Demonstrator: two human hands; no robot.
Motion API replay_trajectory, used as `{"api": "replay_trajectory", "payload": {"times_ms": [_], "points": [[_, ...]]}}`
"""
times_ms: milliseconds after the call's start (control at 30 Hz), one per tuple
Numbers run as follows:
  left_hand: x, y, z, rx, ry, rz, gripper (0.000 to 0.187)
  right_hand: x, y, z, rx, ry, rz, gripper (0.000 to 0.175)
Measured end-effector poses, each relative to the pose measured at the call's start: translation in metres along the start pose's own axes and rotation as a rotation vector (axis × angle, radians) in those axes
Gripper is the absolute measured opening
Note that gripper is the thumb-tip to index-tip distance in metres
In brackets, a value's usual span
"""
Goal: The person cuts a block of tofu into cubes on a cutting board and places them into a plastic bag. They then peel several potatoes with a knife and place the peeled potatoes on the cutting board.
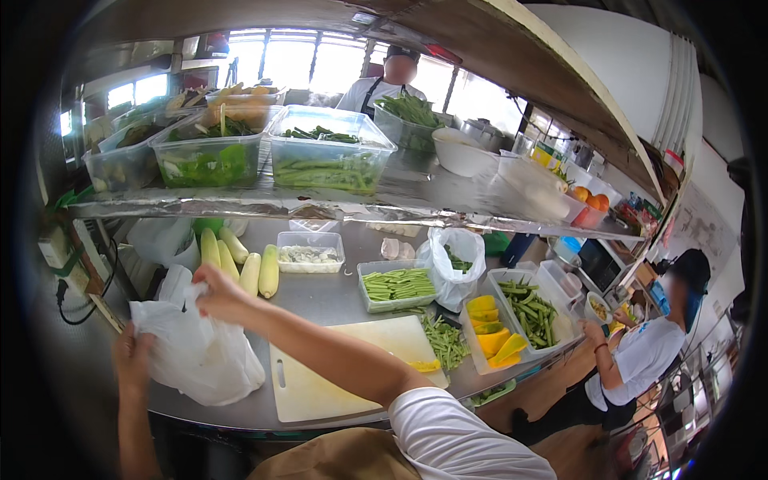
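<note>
A white plastic bag [204, 357] rests on the steel counter at the left, its contents hidden. My left hand [133, 351] grips the bag's upper left edge. My right hand [219, 294] pinches a piece of the white plastic at the bag's top right. Just behind the right hand lie several pale green, peeled long vegetables [269, 273]. To the right of the bag is a white cutting board [336, 390], with a yellow scrap and cut green beans [444, 342] at its right edge.
Tubs of cut beans [399, 285], pumpkin wedges [495, 339] and green pods [531, 312] stand at the right. A foil-covered shelf [420, 207] with vegetable containers spans above the counter. One person [384, 84] stands beyond it, another [642, 360] at the right.
</note>
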State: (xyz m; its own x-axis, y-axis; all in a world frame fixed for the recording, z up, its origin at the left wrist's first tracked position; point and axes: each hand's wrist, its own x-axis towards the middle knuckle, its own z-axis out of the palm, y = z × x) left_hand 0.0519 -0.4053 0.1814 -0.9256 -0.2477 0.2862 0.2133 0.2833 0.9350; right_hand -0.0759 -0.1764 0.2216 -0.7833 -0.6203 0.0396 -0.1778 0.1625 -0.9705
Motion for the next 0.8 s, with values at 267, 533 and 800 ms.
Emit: {"api": "replay_trajectory", "payload": {"times_ms": [267,533,800], "points": [[-0.020,0.047,0.063,0.347,-0.176,0.217,0.019,-0.041,0.019,0.035,-0.215,-0.028,-0.305,0.045],[-0.050,-0.065,0.096,0.131,0.121,0.508,0.095,-0.037,0.026,0.009,-0.125,0.053,-0.203,0.028],[-0.030,-0.129,0.159,-0.340,0.279,0.029,0.060,-0.042,0.015,0.011,-0.267,0.043,-0.378,0.048]]}}
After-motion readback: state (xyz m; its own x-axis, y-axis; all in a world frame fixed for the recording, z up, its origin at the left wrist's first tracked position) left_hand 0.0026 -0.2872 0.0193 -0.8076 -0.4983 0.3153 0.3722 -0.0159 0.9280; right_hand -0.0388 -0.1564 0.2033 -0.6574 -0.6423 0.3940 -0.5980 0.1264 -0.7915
